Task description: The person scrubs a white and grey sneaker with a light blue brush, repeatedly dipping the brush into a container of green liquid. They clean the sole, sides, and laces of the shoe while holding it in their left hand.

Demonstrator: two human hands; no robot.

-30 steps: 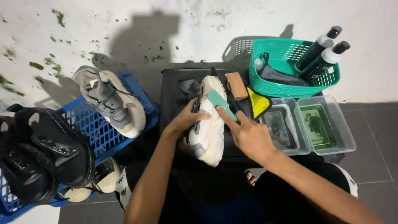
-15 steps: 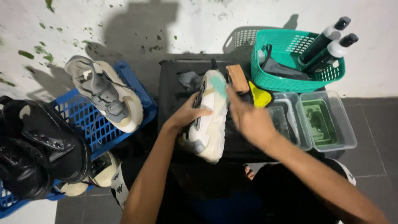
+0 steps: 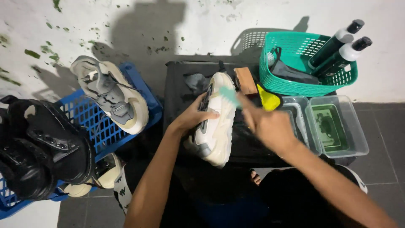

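Observation:
My left hand (image 3: 190,118) grips a cream and grey sneaker (image 3: 217,122) by its side, holding it sole-outward over a black table (image 3: 177,88). In my right hand (image 3: 265,124) is a teal brush (image 3: 230,96), blurred by motion, with its head against the sneaker's upper edge. Both forearms reach in from the bottom of the view.
A matching sneaker (image 3: 112,95) lies on a blue crate (image 3: 105,126) at left, beside black boots (image 3: 38,143). A teal basket (image 3: 303,63) holds two bottles (image 3: 341,46). Two clear tubs (image 3: 333,126) sit at right. A brown block (image 3: 245,80) and a yellow cloth (image 3: 268,99) lie on the table.
My right hand has moved the teal brush along the sneaker toward its far end. The left hand keeps its hold on the sneaker.

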